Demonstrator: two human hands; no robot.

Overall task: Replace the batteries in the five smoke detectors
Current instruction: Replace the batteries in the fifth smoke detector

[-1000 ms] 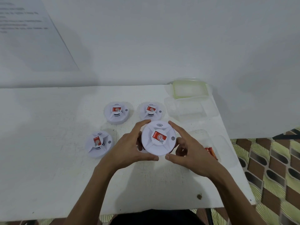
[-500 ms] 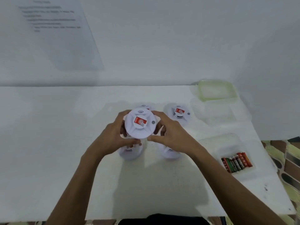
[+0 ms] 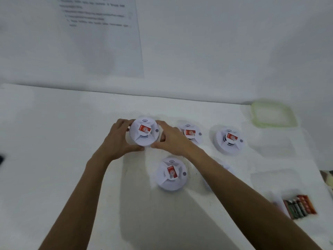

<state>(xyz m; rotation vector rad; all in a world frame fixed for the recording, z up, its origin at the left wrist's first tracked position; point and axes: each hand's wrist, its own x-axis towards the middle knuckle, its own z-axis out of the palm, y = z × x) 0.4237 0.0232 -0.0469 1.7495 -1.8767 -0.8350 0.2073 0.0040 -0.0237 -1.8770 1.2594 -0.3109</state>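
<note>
A round white smoke detector (image 3: 143, 132) with a red label is gripped from both sides, my left hand (image 3: 118, 139) on its left rim and my right hand (image 3: 172, 139) on its right. Whether it touches the white table (image 3: 54, 159) I cannot tell. Three more white detectors lie on the table: one (image 3: 191, 132) just behind my right hand, one (image 3: 229, 139) further right, one (image 3: 171, 174) nearer to me. Another detector (image 3: 227, 168) is mostly hidden under my right forearm. Several batteries (image 3: 300, 206) sit in a clear tray at the lower right.
A clear container with a greenish rim (image 3: 273, 115) stands at the table's back right corner, against the white wall. A printed paper sheet (image 3: 100, 35) hangs on the wall behind the table. The table's right edge runs close to the battery tray.
Both hands have carried the held detector away from me and to the left of the group. The camera view has swung left, so the other detectors now appear further right.
</note>
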